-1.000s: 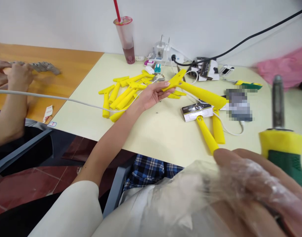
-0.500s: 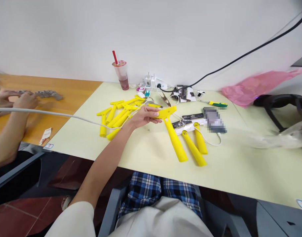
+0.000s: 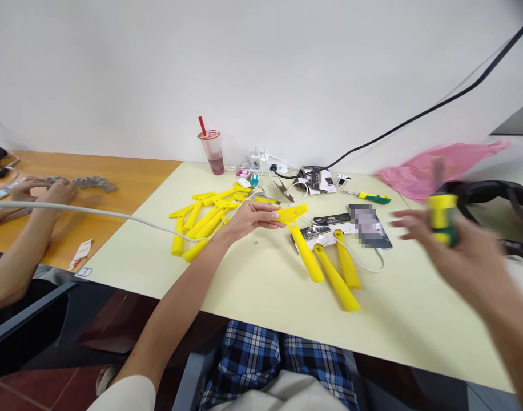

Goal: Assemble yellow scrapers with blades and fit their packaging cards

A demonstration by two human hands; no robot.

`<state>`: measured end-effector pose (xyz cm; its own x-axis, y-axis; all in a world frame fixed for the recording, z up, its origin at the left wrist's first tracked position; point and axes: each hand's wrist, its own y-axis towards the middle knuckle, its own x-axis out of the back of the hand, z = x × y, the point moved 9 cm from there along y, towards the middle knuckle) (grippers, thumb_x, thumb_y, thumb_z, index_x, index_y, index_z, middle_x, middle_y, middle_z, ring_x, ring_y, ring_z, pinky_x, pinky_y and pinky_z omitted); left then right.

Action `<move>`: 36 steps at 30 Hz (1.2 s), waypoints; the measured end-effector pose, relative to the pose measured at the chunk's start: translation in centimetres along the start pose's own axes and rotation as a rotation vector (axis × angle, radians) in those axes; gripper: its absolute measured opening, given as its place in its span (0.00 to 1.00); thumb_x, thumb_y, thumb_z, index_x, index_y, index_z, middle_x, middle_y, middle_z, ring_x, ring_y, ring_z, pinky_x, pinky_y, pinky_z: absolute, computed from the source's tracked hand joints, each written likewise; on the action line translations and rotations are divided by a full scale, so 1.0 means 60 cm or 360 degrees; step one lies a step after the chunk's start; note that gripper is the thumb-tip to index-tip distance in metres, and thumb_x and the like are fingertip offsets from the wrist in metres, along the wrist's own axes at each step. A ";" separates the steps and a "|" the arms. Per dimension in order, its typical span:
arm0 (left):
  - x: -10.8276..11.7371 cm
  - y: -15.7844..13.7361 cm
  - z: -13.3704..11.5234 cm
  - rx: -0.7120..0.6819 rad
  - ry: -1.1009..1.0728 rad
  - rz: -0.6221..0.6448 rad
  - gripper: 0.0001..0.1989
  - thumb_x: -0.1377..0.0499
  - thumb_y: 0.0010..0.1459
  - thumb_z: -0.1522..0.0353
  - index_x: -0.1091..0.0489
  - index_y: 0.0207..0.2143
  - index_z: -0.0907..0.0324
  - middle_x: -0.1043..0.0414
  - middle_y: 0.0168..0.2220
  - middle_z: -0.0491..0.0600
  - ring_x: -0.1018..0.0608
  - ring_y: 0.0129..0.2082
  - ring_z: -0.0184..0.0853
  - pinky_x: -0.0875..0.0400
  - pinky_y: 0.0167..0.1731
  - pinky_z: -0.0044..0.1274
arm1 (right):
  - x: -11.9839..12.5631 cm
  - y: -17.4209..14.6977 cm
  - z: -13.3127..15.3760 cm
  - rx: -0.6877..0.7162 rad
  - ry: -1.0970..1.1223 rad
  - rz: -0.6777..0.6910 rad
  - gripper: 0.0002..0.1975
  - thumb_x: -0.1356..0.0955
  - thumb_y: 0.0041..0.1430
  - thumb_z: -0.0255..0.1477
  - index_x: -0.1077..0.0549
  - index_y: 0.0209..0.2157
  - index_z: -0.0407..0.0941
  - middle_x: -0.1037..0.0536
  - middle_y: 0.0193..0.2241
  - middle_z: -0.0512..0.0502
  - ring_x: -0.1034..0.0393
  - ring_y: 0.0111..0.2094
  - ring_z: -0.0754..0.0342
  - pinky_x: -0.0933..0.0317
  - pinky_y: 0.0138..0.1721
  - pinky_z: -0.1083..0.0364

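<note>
My left hand point(image 3: 255, 220) pinches one end of the head of a yellow plastic scraper point(image 3: 305, 251), whose handle slants down to the right above the table. At the right my right hand point(image 3: 471, 251), smeared by motion, is closed on a short screwdriver point(image 3: 442, 217) with a yellow and green handle, its blurred shaft pointing up. Two more yellow handles point(image 3: 336, 279) lie just right of the held scraper. Beyond my left forearm rests a pile of several yellow scrapers point(image 3: 208, 214), some partly covered by others.
A cup with a red straw point(image 3: 214, 154) stands near the wall beside a power strip point(image 3: 282, 166). Cards point(image 3: 313, 234), a phone point(image 3: 368, 225) with a white cable, another screwdriver point(image 3: 373, 198) and a pink bag point(image 3: 428, 168) lie rightward. Another person's hands point(image 3: 51, 191) work at the left.
My right hand has come into view from the right with the screwdriver. My left hand still holds the scraper. The view has tilted slightly, so the table sits lower.
</note>
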<state>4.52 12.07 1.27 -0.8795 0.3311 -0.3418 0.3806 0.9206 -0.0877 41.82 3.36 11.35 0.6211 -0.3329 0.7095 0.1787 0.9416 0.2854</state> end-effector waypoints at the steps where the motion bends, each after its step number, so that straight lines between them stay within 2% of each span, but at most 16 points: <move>1: -0.002 0.000 -0.001 -0.0011 -0.0014 -0.0005 0.23 0.18 0.46 0.65 0.14 0.44 0.64 0.13 0.42 0.59 0.10 0.38 0.43 0.14 0.45 0.27 | -0.064 -0.004 0.019 -0.0060 0.0277 0.0243 0.30 0.30 0.65 0.59 0.16 0.49 0.48 0.15 0.51 0.32 0.19 0.48 0.36 0.31 0.52 0.38; 3: -0.005 0.001 -0.002 -0.0031 -0.0052 -0.0023 0.23 0.18 0.46 0.65 0.14 0.44 0.64 0.13 0.41 0.58 0.10 0.38 0.43 0.14 0.44 0.27 | -0.177 -0.027 0.072 -0.0100 0.0651 0.0638 0.26 0.26 0.62 0.56 0.16 0.46 0.49 0.14 0.49 0.37 0.19 0.51 0.36 0.29 0.57 0.39; 5: -0.007 0.002 -0.002 -0.0037 -0.0076 -0.0050 0.23 0.18 0.46 0.64 0.14 0.44 0.63 0.13 0.40 0.58 0.10 0.38 0.42 0.14 0.44 0.26 | -0.259 -0.051 0.112 -0.0235 0.1049 0.0866 0.23 0.23 0.60 0.53 0.18 0.42 0.49 0.14 0.44 0.39 0.18 0.44 0.39 0.23 0.47 0.42; 7: -0.009 0.003 0.003 -0.0008 -0.0052 -0.0062 0.24 0.18 0.46 0.64 0.15 0.45 0.64 0.13 0.42 0.58 0.10 0.39 0.42 0.15 0.44 0.26 | -0.315 -0.066 0.138 -0.0381 0.1367 0.1025 0.22 0.20 0.58 0.50 0.21 0.42 0.49 0.15 0.43 0.40 0.19 0.37 0.44 0.21 0.35 0.47; 9: -0.010 0.005 0.011 0.0050 0.0007 -0.0056 0.25 0.18 0.46 0.63 0.15 0.45 0.64 0.13 0.44 0.59 0.10 0.40 0.43 0.15 0.45 0.27 | -0.343 -0.069 0.147 -0.0497 0.1571 0.1072 0.23 0.20 0.57 0.49 0.24 0.42 0.48 0.15 0.39 0.42 0.25 0.26 0.51 0.29 0.23 0.53; 12: -0.011 0.005 0.021 0.0101 0.0075 0.0000 0.26 0.19 0.49 0.60 0.15 0.47 0.63 0.13 0.46 0.60 0.10 0.43 0.44 0.15 0.46 0.27 | -0.356 -0.065 0.144 -0.0601 0.1747 0.1077 0.24 0.20 0.56 0.49 0.26 0.40 0.47 0.18 0.31 0.47 0.37 0.18 0.58 0.41 0.16 0.57; 16: -0.028 0.000 0.023 0.0109 0.0108 0.0147 0.27 0.23 0.54 0.53 0.15 0.47 0.63 0.13 0.44 0.62 0.11 0.45 0.48 0.16 0.46 0.29 | -0.352 -0.071 0.135 -0.0684 0.1786 0.1110 0.26 0.20 0.54 0.52 0.28 0.33 0.47 0.29 0.17 0.54 0.42 0.15 0.58 0.46 0.15 0.57; 19: -0.032 -0.001 0.012 0.0087 0.0177 0.0144 0.32 0.27 0.56 0.46 0.16 0.48 0.65 0.14 0.45 0.65 0.11 0.43 0.50 0.16 0.46 0.33 | -0.344 -0.077 0.134 -0.0667 0.1796 0.1131 0.27 0.21 0.55 0.55 0.27 0.29 0.47 0.31 0.15 0.53 0.44 0.14 0.58 0.48 0.15 0.56; 22: 0.000 -0.002 -0.025 -0.0105 0.0370 -0.0088 0.32 0.28 0.57 0.45 0.16 0.48 0.64 0.14 0.47 0.64 0.11 0.42 0.46 0.17 0.48 0.33 | -0.334 -0.076 0.133 -0.0632 0.1815 0.1096 0.26 0.23 0.57 0.55 0.27 0.27 0.47 0.31 0.14 0.51 0.45 0.14 0.58 0.48 0.15 0.55; 26: 0.076 -0.021 -0.092 -0.0419 0.0625 -0.0523 0.25 0.28 0.59 0.50 0.17 0.45 0.61 0.13 0.43 0.57 0.13 0.43 0.40 0.20 0.53 0.31 | -0.325 -0.076 0.129 -0.0671 0.1868 0.1023 0.24 0.22 0.56 0.52 0.28 0.27 0.48 0.32 0.14 0.52 0.45 0.14 0.57 0.48 0.15 0.55; 28: 0.099 -0.031 -0.114 -0.0447 0.0799 -0.0590 0.22 0.28 0.59 0.51 0.17 0.45 0.60 0.14 0.41 0.55 0.14 0.43 0.39 0.21 0.53 0.30 | -0.325 -0.080 0.129 -0.0696 0.1888 0.1030 0.23 0.22 0.57 0.51 0.28 0.27 0.48 0.32 0.14 0.52 0.44 0.14 0.56 0.48 0.15 0.55; 30: 0.104 -0.034 -0.120 -0.0366 0.1106 -0.0506 0.20 0.29 0.59 0.53 0.17 0.44 0.59 0.14 0.41 0.53 0.15 0.44 0.40 0.22 0.52 0.29 | -0.329 -0.085 0.129 -0.0705 0.1881 0.1063 0.23 0.23 0.58 0.51 0.27 0.27 0.47 0.32 0.14 0.51 0.44 0.14 0.57 0.48 0.15 0.55; 33: 0.095 -0.030 -0.100 -0.0160 0.1624 -0.0265 0.15 0.30 0.60 0.56 0.16 0.39 0.58 0.15 0.41 0.52 0.17 0.42 0.40 0.24 0.48 0.28 | -0.340 -0.094 0.129 -0.0709 0.1834 0.1140 0.24 0.24 0.60 0.51 0.26 0.27 0.46 0.29 0.15 0.50 0.43 0.14 0.58 0.47 0.15 0.56; 36: 0.095 -0.022 -0.072 -0.0084 0.1799 -0.0186 0.13 0.32 0.60 0.57 0.16 0.39 0.57 0.15 0.40 0.52 0.18 0.40 0.40 0.25 0.43 0.28 | -0.349 -0.099 0.125 -0.0768 0.1814 0.1186 0.23 0.23 0.59 0.50 0.27 0.29 0.46 0.28 0.15 0.50 0.41 0.15 0.57 0.46 0.15 0.56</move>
<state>-2.21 13.60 3.46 -0.6729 0.2153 0.7077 0.2902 0.9568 -0.0151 22.02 4.38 -0.36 0.9011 0.2380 -0.3624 -0.3600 0.8765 -0.3196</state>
